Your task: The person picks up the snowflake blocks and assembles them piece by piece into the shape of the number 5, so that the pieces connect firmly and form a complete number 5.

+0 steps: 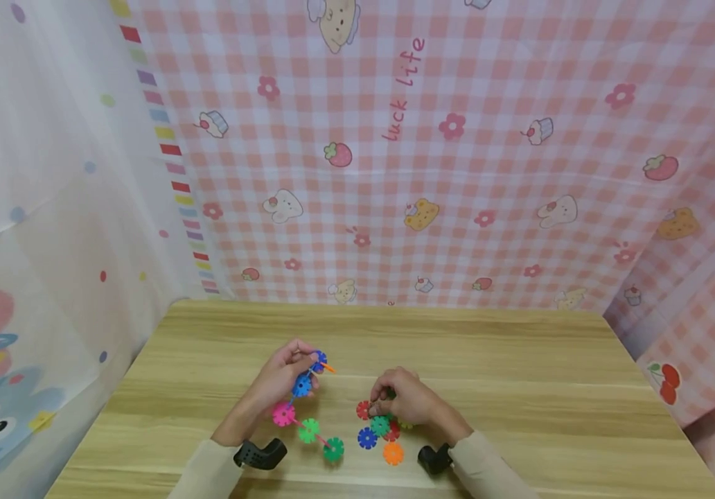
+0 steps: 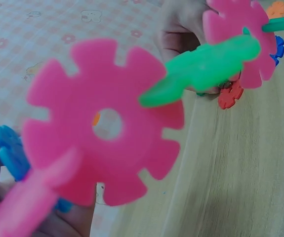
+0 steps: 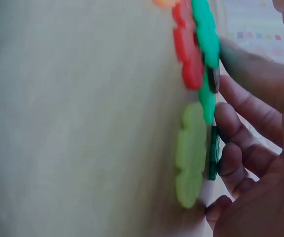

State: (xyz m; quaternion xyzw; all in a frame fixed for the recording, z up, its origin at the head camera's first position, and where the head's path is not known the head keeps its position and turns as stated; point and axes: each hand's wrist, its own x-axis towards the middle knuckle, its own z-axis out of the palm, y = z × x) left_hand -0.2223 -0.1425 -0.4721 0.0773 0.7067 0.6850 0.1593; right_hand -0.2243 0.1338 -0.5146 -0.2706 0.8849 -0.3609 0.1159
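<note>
My left hand (image 1: 289, 367) pinches the upper end of a chain of slotted snowflake discs. A dark blue disc (image 1: 319, 359) and a thin orange disc (image 1: 329, 368) are at its fingertips. Down the chain follow a blue disc (image 1: 302, 385), a pink disc (image 1: 283, 414), a light green disc (image 1: 309, 430) and a green disc (image 1: 333, 449). My right hand (image 1: 409, 398) reaches down over a cluster of loose discs, fingers bent and a little apart. Its fingertips (image 3: 226, 114) are right at a dark green disc (image 3: 214, 153) and a dark brownish disc (image 3: 214, 80).
About the right hand lie a red disc (image 1: 364, 409), a green disc (image 1: 380, 425), a blue disc (image 1: 366, 438), an orange disc (image 1: 393, 453) and a yellow-green disc (image 3: 191, 155). All are on a wooden table (image 1: 519, 360), backed by a checked curtain (image 1: 432, 263).
</note>
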